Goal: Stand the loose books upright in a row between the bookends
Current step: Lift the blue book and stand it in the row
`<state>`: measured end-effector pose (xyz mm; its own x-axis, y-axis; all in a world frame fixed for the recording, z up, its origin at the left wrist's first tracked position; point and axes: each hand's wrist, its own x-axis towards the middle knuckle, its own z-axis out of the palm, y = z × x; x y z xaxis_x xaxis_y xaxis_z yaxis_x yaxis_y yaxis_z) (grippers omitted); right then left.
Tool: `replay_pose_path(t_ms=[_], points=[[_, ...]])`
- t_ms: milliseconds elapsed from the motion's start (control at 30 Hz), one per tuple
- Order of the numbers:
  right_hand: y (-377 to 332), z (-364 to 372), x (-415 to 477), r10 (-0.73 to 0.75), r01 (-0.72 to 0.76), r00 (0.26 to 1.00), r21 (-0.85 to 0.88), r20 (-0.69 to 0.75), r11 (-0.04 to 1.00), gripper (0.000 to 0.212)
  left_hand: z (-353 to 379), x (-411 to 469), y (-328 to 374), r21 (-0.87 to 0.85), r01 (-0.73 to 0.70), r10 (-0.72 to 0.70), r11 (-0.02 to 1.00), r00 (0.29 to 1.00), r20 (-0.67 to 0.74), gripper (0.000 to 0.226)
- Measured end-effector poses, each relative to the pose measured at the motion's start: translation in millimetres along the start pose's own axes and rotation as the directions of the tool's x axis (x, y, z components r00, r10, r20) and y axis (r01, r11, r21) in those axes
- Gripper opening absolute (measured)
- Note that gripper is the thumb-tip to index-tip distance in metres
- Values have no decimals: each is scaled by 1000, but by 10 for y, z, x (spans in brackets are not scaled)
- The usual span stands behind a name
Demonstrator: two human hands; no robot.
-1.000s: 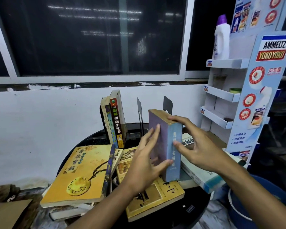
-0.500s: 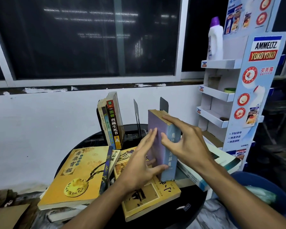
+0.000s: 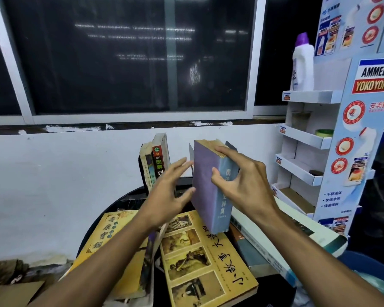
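Note:
A thick lilac-and-blue book (image 3: 205, 185) is held upright above the table, its yellowed top edge uppermost. My right hand (image 3: 242, 180) grips its spine and top. My left hand (image 3: 169, 191) rests flat against its left cover, fingers spread. Behind it stand two thin metal bookends (image 3: 190, 152), the right one (image 3: 231, 145) mostly hidden by the book. A few books (image 3: 156, 162) lean upright at the left bookend. Loose books lie flat below: a yellow one (image 3: 111, 235) at left, a yellow one with photos (image 3: 206, 258) in the middle, white and grey ones (image 3: 273, 240) at right.
The books lie on a round black table (image 3: 129, 199) against a white wall under a dark window. A white cardboard display shelf (image 3: 306, 138) with a white bottle (image 3: 303, 63) stands at right. A blue bin (image 3: 368, 273) sits low at right, cardboard (image 3: 11, 293) low at left.
Both hands have lifted the lilac book up and back toward the bookends. My right hand has slid higher onto its top and spine.

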<state>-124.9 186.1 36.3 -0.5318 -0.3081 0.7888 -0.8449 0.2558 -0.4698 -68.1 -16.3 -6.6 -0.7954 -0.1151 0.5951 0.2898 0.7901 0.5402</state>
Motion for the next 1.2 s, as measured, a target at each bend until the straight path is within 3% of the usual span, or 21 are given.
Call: replay_pose_path(t_ms=[167, 367, 500, 667, 933, 1200], points=[[-4, 238, 236, 0, 0, 1000, 40, -3, 999, 50, -324, 379, -341, 209, 68, -37, 976, 988, -151, 67], [11, 545, 477, -20, 21, 999, 32, -47, 999, 49, -492, 701, -713, 410, 190, -148, 892, 980, -132, 76], [60, 779, 592, -16, 16, 999, -1, -52, 1000, 49, -503, 787, -815, 319, 243, -216, 916, 969, -118, 81], [206, 1121, 673, -14, 14, 1000, 17, -26, 1000, 52, -451, 783, -881, 194, 199, -179, 961, 977, -116, 76], [480, 1566, 635, -16, 18, 999, 46, -37, 999, 55, -445, 760, -1033, 181, 126, -115, 975, 991, -74, 84], [689, 1847, 572, 57, -57, 998, 71, 5, 996, 54, -404, 748, -983, 118, 80, -64, 990, 990, -128, 76]])
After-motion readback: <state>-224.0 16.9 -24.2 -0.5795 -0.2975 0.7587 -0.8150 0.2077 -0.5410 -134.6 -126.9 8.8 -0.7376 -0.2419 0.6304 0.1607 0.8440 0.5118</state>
